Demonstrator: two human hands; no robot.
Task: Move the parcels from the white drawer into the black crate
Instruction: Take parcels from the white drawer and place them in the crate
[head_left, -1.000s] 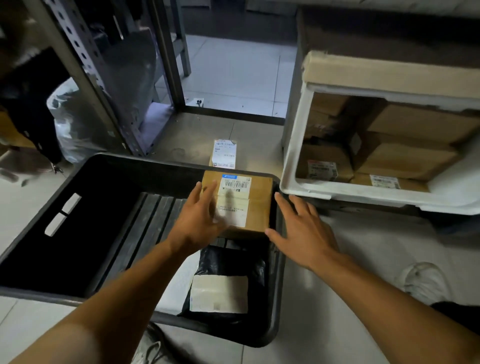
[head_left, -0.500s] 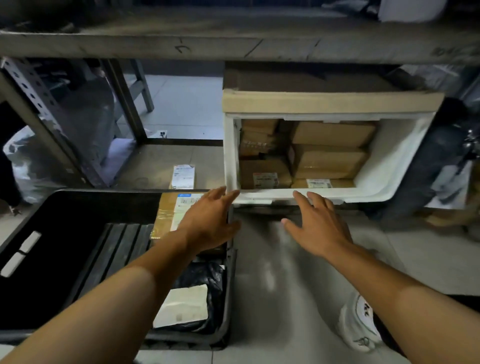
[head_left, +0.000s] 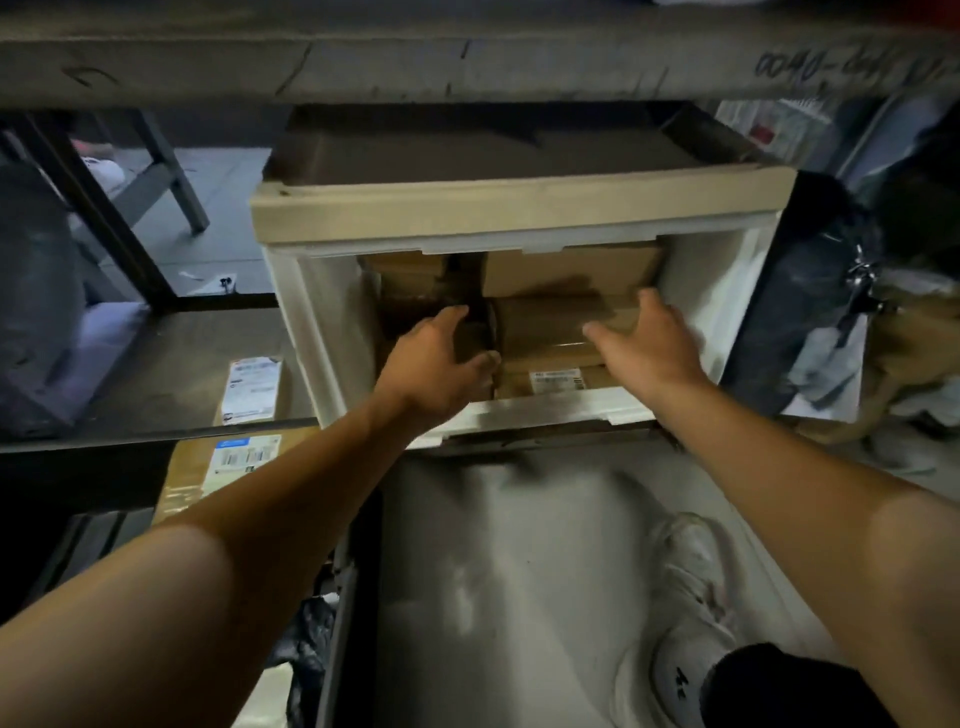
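Note:
The white drawer stands pulled out under a shelf, with several brown cardboard parcels stacked inside. Both my hands reach into it. My left hand is at the gap between the left stack and the middle box, fingers extended along that box's left end. My right hand hovers spread over its right end. A labelled parcel lies below. The black crate sits at the lower left, holding a labelled cardboard parcel and a black bag parcel.
A small labelled parcel lies on the low shelf left of the drawer. A grey shelf board runs overhead. Dark bags crowd the right side. My white shoe rests on the floor before the drawer.
Both hands left the parcel in the crate and moved forward and right into the drawer. The view swung from the crate up to the drawer.

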